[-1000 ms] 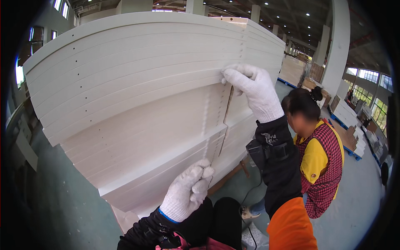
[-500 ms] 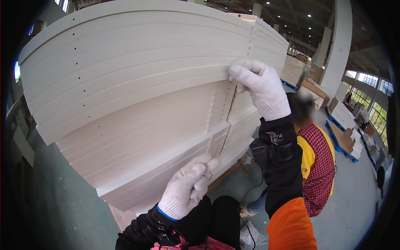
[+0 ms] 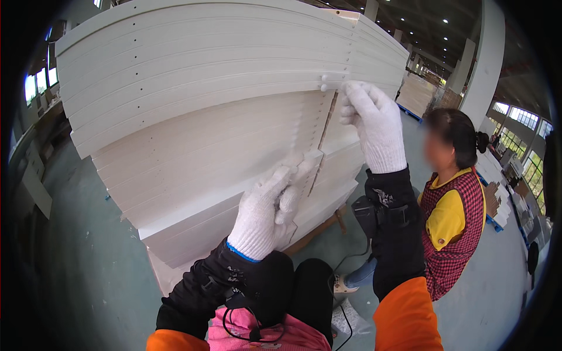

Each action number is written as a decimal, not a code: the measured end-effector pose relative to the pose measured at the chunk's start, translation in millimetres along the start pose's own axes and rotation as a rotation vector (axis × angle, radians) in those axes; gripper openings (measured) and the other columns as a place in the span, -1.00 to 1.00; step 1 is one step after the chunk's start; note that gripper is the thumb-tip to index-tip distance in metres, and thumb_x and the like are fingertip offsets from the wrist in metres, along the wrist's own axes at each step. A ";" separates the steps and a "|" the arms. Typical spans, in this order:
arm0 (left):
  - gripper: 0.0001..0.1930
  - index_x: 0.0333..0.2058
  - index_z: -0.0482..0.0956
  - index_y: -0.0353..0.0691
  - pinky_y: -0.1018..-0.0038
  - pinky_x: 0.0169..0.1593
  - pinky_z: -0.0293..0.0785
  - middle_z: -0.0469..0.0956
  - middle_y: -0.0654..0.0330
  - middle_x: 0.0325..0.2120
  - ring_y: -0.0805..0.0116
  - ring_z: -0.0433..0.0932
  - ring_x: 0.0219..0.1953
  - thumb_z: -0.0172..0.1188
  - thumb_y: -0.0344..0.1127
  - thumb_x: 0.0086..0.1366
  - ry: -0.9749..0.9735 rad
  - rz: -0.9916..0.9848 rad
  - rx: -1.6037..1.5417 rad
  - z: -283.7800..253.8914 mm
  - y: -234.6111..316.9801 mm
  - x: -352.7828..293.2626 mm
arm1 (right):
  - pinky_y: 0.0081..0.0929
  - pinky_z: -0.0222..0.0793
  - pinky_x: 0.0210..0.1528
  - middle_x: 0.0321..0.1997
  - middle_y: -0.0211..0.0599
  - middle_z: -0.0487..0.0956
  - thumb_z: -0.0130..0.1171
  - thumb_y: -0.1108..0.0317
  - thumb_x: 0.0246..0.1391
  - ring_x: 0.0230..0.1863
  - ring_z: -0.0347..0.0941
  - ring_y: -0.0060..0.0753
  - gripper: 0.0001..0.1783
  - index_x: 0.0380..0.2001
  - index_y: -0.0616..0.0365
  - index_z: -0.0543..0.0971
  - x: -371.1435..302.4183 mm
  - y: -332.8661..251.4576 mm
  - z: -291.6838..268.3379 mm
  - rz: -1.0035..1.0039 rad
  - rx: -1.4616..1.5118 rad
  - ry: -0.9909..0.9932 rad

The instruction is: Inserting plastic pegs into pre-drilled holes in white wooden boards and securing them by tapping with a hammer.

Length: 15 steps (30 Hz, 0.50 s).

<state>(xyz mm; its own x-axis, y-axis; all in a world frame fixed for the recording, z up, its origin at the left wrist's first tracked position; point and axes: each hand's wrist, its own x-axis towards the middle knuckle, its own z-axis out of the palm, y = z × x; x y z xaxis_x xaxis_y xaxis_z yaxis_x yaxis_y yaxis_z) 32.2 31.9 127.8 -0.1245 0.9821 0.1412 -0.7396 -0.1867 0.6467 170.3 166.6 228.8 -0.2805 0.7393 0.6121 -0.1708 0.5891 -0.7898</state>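
A tall stack of white boards stands in front of me, with small dark holes along the board edges at the left and a dotted column at the right. Two small white round-headed pegs stick out of a board edge near that column. Just right of them my right hand, in a white knit glove, has its fingers pinched together; whatever may be between the tips is hidden. Lower down, my left hand, also gloved, is curled close before the stack. Its fingertips overlap something pale that I cannot make out.
To the right sits a person in a yellow top and red checked apron, close to my right arm. A grey pillar and pallets of boards stand behind. A black cable hangs by my legs.
My right hand has drawn back slightly right from the board edge, leaving the two pegs in view. The left hand has risen a little. The person has turned toward the stack.
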 end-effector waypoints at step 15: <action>-0.46 0.31 0.13 -0.44 0.71 -0.50 0.21 0.54 0.27 -0.40 0.67 0.31 -0.62 -0.09 -0.25 0.47 -0.129 0.423 0.507 6.6 -31.6 -11.8 | -0.51 0.48 -0.30 -0.28 -0.27 0.54 0.32 0.32 -0.02 -0.33 0.58 -0.42 -0.75 -0.27 0.19 0.61 -87.2 -9.9 20.6 -0.162 -0.739 -0.264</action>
<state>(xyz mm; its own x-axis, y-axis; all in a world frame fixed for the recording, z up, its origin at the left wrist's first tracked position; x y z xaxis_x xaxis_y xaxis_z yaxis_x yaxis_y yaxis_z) 61.4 26.1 110.7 -0.2317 0.8170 0.5281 -0.2383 -0.5740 0.7834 177.0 89.6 182.4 -0.5359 0.5793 0.6142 0.4157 0.8142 -0.4052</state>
